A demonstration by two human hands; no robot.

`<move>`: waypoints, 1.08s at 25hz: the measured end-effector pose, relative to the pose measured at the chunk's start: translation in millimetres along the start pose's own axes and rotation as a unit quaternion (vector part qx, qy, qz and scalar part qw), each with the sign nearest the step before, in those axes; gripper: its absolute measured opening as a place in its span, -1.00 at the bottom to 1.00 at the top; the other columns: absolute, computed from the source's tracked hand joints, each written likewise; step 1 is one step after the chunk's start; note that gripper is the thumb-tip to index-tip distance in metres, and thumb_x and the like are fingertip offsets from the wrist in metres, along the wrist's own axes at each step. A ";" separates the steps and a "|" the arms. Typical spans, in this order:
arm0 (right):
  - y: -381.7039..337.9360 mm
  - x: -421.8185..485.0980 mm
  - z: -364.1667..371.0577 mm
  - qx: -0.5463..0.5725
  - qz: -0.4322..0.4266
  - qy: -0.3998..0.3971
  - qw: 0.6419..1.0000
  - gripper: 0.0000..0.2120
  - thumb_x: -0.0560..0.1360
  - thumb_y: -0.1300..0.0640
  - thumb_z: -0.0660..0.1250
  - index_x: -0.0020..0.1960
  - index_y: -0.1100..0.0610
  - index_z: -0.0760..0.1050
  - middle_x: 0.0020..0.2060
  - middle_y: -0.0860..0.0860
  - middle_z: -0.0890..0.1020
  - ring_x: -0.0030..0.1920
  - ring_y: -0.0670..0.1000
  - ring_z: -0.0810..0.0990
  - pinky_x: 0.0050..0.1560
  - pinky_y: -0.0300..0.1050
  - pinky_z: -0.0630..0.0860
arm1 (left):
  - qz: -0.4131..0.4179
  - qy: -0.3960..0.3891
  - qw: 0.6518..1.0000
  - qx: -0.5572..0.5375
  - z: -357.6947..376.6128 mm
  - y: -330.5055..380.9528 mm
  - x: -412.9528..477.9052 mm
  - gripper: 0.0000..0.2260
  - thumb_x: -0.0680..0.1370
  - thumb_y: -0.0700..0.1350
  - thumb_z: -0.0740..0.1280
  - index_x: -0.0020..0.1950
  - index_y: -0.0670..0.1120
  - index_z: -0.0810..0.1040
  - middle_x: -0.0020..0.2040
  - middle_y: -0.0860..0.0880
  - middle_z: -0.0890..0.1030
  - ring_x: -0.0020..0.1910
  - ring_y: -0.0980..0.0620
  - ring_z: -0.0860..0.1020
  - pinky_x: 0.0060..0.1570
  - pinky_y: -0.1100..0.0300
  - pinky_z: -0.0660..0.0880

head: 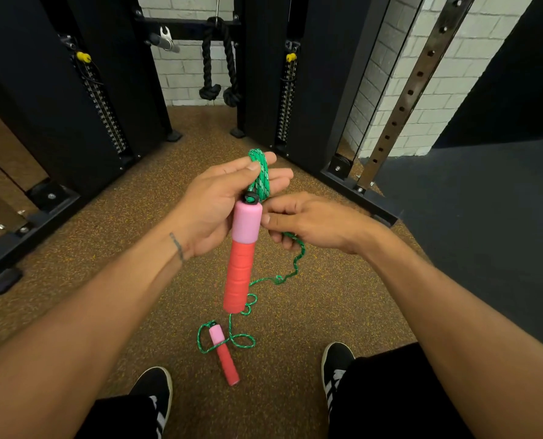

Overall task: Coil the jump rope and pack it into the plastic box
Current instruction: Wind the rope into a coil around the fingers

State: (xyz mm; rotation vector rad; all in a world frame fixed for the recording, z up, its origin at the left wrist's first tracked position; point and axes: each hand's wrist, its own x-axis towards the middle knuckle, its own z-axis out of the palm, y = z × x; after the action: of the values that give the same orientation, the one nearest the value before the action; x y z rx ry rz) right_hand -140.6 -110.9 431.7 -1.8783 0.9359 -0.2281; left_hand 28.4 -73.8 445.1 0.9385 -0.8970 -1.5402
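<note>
At frame centre the left hand (pixel 213 210) pinched coiled rope (pixel 260 175) and handle (pixel 243 258); the right hand (pixel 311 224) pinched slack (loops probably wanted even tension)

Floor (pixel 112 236): brown speckled rubber across the centre and 9 o'clock side; a dark grey floor section (pixel 473 223) lies toward 3 o'clock. Wall (pixel 188 74) at 12 o'clock: white-painted brick. Two black weight-stack towers stand at 11 o'clock (pixel 83 99) and 1 o'clock (pixel 283 77), each with a yellow selector pin. Between them a black rope attachment (pixel 219 64) hangs from a crossbar. A perforated steel upright (pixel 412 90) rises at 2 o'clock. Lighting even.
</note>
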 end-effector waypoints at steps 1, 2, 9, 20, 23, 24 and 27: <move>-1.6 -1.8 -0.7 -0.005 -0.008 0.005 1.000 -0.80 0.63 0.08 0.27 -0.08 0.13 0.59 -0.29 0.01 0.55 -0.27 0.00 0.51 -0.20 -0.03 0.46 | -0.006 -0.004 1.000 0.013 -0.7 0.2 -0.1 -0.67 0.65 -0.24 0.16 0.41 -0.22 0.43 0.18 -0.20 0.67 0.12 0.01 0.67 -0.10 0.21 0.62; -2.9 -3.8 -2.6 -0.004 -0.013 0.014 1.000 -0.81 0.61 0.07 0.30 -0.12 0.09 0.61 -0.30 0.01 0.54 -0.29 -0.01 0.48 -0.22 -0.04 0.44 | -0.012 -0.012 0.999 0.035 -2.0 0.9 -0.5 -0.66 0.64 -0.28 0.15 0.42 -0.21 0.42 0.19 -0.19 0.66 0.14 0.01 0.67 -0.08 0.19 0.63; -7.9 -15.6 -15.0 0.035 -0.074 0.063 0.995 -0.88 0.53 0.13 0.42 -0.15 0.12 0.67 -0.33 0.09 0.58 -0.36 -0.09 0.40 -0.32 -0.17 0.37 | -0.005 -0.096 0.954 0.285 -6.4 -1.4 -2.8 -0.32 0.49 -0.58 0.13 0.53 -0.09 0.23 0.28 0.00 0.59 0.16 0.23 0.59 0.10 0.37 0.46; -11.1 -16.0 -19.7 0.125 -0.152 0.173 0.965 -0.94 0.62 0.27 0.27 0.03 0.28 0.47 -0.26 0.03 0.56 -0.43 -0.25 0.52 -0.36 -0.43 0.39 | -0.040 -0.122 0.966 0.223 -5.9 2.7 -8.4 -0.72 0.54 -0.18 0.30 0.25 -0.17 0.57 -0.01 -0.10 0.74 -0.14 0.15 0.67 -0.08 0.28 0.51; -4.7 -9.8 -21.6 0.107 -0.129 0.176 0.970 -0.92 0.61 0.13 0.30 -0.05 0.09 0.52 -0.26 0.11 0.54 -0.33 0.06 0.39 -0.35 -0.17 0.30 | -0.042 -0.121 0.969 0.211 -2.5 2.0 -10.3 -0.70 0.52 -0.11 0.30 0.21 -0.15 0.59 -0.04 -0.11 0.74 -0.19 0.15 0.67 -0.10 0.23 0.46; -2.1 -7.9 -22.2 0.103 -0.125 0.177 0.971 -0.91 0.61 0.10 0.30 -0.07 0.04 0.53 -0.25 0.10 0.53 -0.28 0.07 0.37 -0.33 -0.14 0.31 | -0.043 -0.120 0.971 0.201 -2.0 2.7 -10.6 -0.71 0.51 -0.09 0.30 0.19 -0.14 0.61 -0.06 -0.11 0.74 -0.21 0.15 0.67 -0.13 0.25 0.47; -0.1 -5.2 -21.2 0.111 -0.124 0.177 0.970 -0.88 0.63 0.09 0.27 -0.07 0.03 0.53 -0.30 -0.06 0.53 -0.29 0.00 0.40 -0.30 -0.19 0.37 | -0.045 -0.110 0.975 0.190 -2.4 4.0 -10.1 -0.73 0.52 -0.06 0.28 0.14 -0.13 0.64 -0.11 -0.12 0.75 -0.25 0.13 0.67 -0.17 0.28 0.52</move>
State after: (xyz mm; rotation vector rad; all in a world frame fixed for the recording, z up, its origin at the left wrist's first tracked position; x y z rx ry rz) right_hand -155.3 -121.9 443.5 -1.7711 0.8646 -0.8095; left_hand 33.4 -64.6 448.8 1.1030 -1.3577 -1.6017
